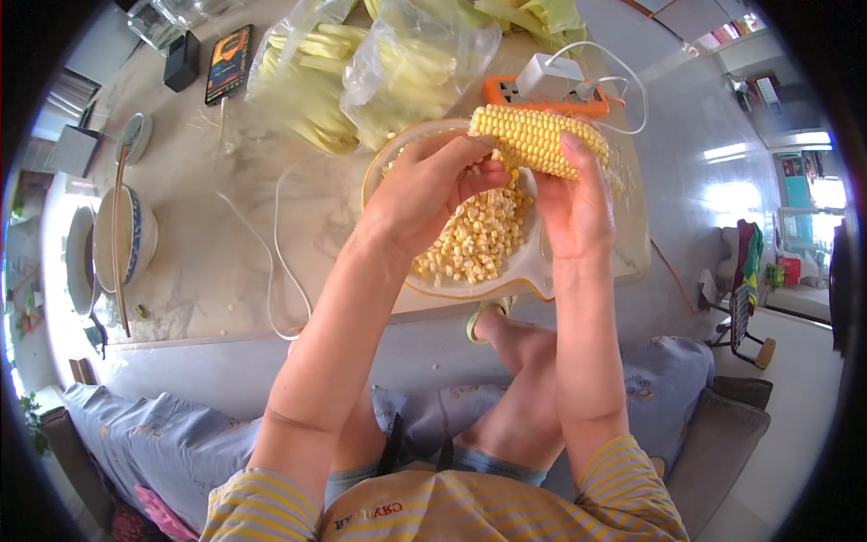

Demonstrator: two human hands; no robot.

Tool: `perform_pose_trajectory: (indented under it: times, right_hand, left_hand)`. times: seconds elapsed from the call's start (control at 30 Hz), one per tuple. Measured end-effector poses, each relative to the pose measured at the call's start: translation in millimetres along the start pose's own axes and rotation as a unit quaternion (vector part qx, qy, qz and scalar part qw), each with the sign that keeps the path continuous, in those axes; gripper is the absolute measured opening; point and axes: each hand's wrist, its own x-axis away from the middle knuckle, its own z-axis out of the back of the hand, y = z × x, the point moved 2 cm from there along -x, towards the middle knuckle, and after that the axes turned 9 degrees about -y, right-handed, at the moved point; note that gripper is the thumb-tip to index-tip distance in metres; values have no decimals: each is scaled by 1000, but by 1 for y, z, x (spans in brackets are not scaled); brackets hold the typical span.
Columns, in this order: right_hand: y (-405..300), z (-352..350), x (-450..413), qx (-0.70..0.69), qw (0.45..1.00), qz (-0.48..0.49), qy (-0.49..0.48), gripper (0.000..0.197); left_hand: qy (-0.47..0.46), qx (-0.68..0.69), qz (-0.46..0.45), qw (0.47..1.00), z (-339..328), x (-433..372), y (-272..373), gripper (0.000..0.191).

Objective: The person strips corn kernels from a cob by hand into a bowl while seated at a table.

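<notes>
My right hand (576, 203) grips an ear of corn (538, 141) with rows of yellow kernels, its thumb lying over the near side. At the left end of the ear is my left hand (440, 173), with its thumb against the kernels and the other fingers curled below. Whether it grips anything is hidden. Both hands are above a pale plastic basin (467, 290) with an orange rim, which stands at the table's front edge. Loose corn kernels (477, 237) lie heaped in the basin, partly covered by my left hand.
Clear plastic bags (420, 74) with corn husks lie behind the basin. An orange power strip (498, 88) holds a white charger (550, 76). On the left of the marble-patterned table (196, 271) are a phone (229, 64), a bowl (139, 230) with chopsticks (119, 237), and a white cable (274, 251).
</notes>
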Motion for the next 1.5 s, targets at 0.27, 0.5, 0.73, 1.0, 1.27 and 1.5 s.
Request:
perform_pose_trajectory:
  times: [0.27,0.5,0.73,1.0,1.27,1.5]
  right_hand:
    - [2,3,2,24,1000,-4,21,41]
    - [4,16,3,38,999,-30,22,38]
    - [1,15,4,26,998,-46,31,41]
    - [2,15,4,10,997,-43,57,44]
    - [1,27,0,-18,996,-85,32,43]
    - [4,25,-1,-2,998,-42,43,45]
  left_hand:
    - [-3,-7,-1,1000,-2,-1,-4,25]
    - [3,0,12,1000,-2,-2,-8,23]
    - [-4,6,11,1000,-2,-1,-10,21]
    - [18,10,17,1000,-5,1,-11,21]
    - [8,-19,11,1000,-2,2,-13,21]
    - [18,10,34,999,-2,-1,-12,21]
